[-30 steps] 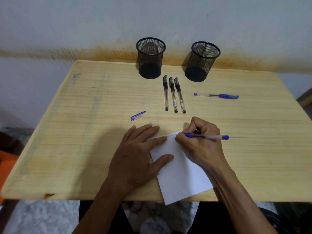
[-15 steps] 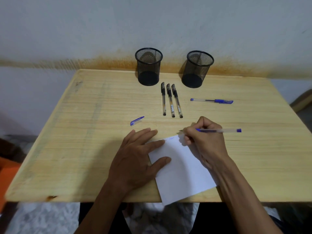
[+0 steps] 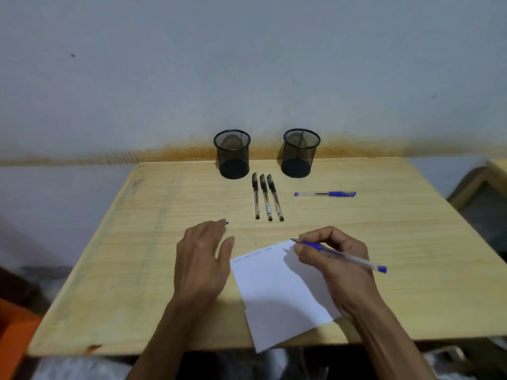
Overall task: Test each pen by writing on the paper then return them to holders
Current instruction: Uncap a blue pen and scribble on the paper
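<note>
My right hand (image 3: 336,266) grips an uncapped blue pen (image 3: 354,259), its tip just off the top right corner of the white paper (image 3: 279,292). Faint blue marks run along the paper's top edge. My left hand (image 3: 201,263) hovers left of the paper with fingers straight, its fingertips over the blue pen cap (image 3: 226,223), which is mostly hidden. Three black pens (image 3: 265,196) lie side by side in the middle. A capped blue pen (image 3: 325,194) lies to their right. Two black mesh holders (image 3: 233,154) (image 3: 300,152) stand at the back edge.
The wooden table (image 3: 411,242) ends at the wall behind the holders. The paper overhangs the near edge. An orange object (image 3: 13,330) sits low at the left, and a wooden piece of furniture (image 3: 482,187) stands at the right.
My left hand has lifted off the paper and moved up and left over the pen cap. My right hand has raised the pen tip off the paper. The camera tilted up.
</note>
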